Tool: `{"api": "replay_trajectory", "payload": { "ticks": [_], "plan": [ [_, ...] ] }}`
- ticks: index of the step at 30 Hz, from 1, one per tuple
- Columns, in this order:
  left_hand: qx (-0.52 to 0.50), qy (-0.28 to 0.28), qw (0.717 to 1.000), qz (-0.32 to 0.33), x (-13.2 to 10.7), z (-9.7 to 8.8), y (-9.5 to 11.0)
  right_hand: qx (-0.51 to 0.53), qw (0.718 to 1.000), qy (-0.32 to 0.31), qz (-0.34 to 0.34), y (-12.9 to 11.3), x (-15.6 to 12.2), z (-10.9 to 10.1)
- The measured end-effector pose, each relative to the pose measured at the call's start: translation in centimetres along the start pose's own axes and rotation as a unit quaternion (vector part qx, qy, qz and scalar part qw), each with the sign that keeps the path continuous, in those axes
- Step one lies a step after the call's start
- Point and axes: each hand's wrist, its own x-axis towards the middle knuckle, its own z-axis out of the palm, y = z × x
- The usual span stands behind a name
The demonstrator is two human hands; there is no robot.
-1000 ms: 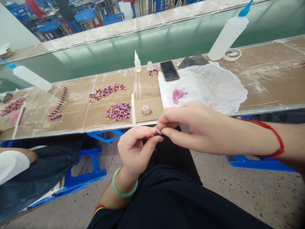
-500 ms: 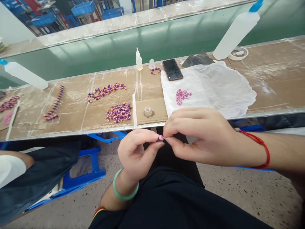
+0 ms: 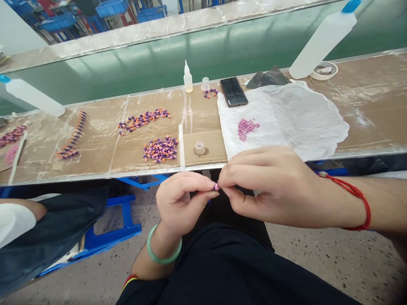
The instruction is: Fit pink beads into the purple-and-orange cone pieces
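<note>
Between thumb and forefinger, my left hand (image 3: 181, 205) pinches a tiny pink and purple piece (image 3: 216, 186) in front of the table edge. My right hand (image 3: 273, 188) is closed in a pinch right against the piece's right end; whatever lies between those fingertips is hidden. Just beyond my hands, a heap of tiny pink bits (image 3: 247, 128) lies on a white cloth (image 3: 302, 123). A small clear cap (image 3: 199, 148) sits on a cardboard piece with a wet patch around it. Left of that is a pile of purple, pink and orange pieces (image 3: 160, 149).
Along the back stand a small dropper bottle (image 3: 188, 78), a phone (image 3: 233, 91), a large white bottle (image 3: 322, 44) and a tape roll (image 3: 323, 70). More pieces (image 3: 143, 118) lie leftward, near another bottle (image 3: 34, 97). Someone's leg (image 3: 63, 228) is at the left beside a blue stool (image 3: 127, 216).
My right fingertips have come closer to the small piece and now cover more of its right end. The view has shifted slightly; the left hand keeps its pinch.
</note>
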Motion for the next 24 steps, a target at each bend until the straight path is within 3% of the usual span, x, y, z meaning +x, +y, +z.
{"api": "replay_trajectory", "payload": {
  "ticks": [5,8,12,15,17,21,24],
  "plan": [
    [0.022,0.001,0.999,-0.04,-0.1,0.2,-0.5,0.025,1.0,-0.006,0.001,1.0,0.6,0.9],
    [0.051,-0.003,0.993,-0.102,0.1,-0.9,-1.7,0.039,0.999,-0.021,0.028,2.5,0.7,1.5],
    [0.184,-0.054,0.971,-0.146,1.9,-5.6,-4.5,0.045,0.996,0.017,0.072,5.9,-0.7,2.3],
    [0.276,-0.131,0.939,-0.156,4.4,-9.8,-6.9,0.081,0.987,0.039,0.135,8.4,-2.5,2.7],
    [0.329,-0.154,0.915,-0.175,6.2,-12.0,-8.7,0.103,0.978,0.04,0.178,9.6,-3.5,2.7],
    [0.465,-0.095,0.856,-0.205,10.5,-14.4,-13.3,0.102,0.962,0.033,0.251,11.3,-4.5,2.7],
    [0.5,-0.083,0.839,-0.198,13.4,-15.1,-17.2,0.065,0.96,0.078,0.26,12.9,-5.2,3.2]
  ]
}}
